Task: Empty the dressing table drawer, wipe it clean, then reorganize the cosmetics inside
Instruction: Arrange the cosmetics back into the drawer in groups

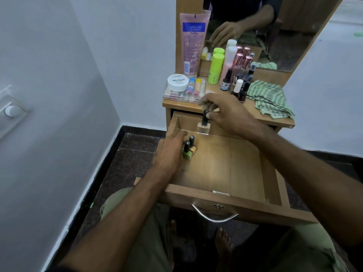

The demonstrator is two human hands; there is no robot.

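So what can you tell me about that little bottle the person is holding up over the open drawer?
The nail polish bottle is small, with a squarish clear glass body holding pale beige polish and a tall black cap. It hangs upright, pinched by the cap in the right hand, above the back part of the wooden drawer. Only those fingers touch it. It sits behind the two polish bottles already standing in the drawer by the left hand.
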